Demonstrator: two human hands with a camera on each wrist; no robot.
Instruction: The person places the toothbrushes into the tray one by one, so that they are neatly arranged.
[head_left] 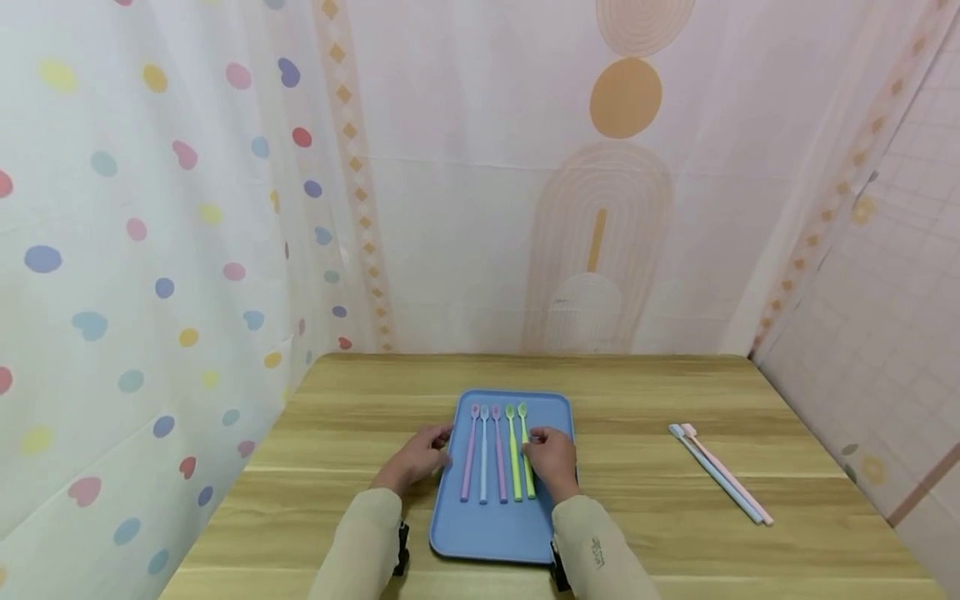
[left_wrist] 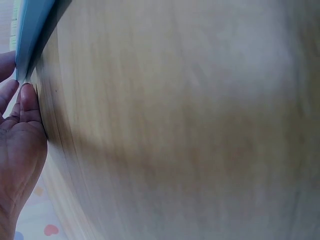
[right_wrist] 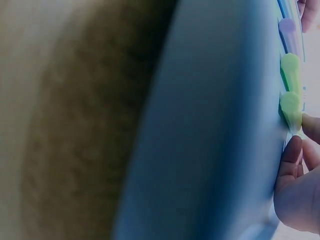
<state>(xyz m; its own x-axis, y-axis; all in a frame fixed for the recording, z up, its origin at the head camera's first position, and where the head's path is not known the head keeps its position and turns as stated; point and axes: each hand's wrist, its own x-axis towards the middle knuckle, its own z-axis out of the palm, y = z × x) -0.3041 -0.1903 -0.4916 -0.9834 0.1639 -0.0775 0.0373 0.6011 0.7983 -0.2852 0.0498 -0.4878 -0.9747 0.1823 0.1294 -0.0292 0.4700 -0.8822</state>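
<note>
A blue tray point(head_left: 491, 533) lies on the table, with several toothbrushes side by side on it, heads toward the far end. From left they run purple point(head_left: 469, 458), light blue point(head_left: 483, 458), purple, then two yellow-green. My right hand point(head_left: 553, 458) reaches over the tray's right side and pinches the handle of the rightmost yellow-green toothbrush point(right_wrist: 291, 106) between thumb and fingers. My left hand point(head_left: 416, 457) is at the tray's left edge, fingers loosely bent. In the left wrist view its fingertips point(left_wrist: 29, 97) are right at the tray's rim point(left_wrist: 31, 35).
On the right of the wooden table point(head_left: 622, 500), a light blue toothbrush point(head_left: 716, 473) and a pink toothbrush point(head_left: 731, 477) lie together at a slant. Patterned curtains point(head_left: 450, 233) hang behind the table and on its left.
</note>
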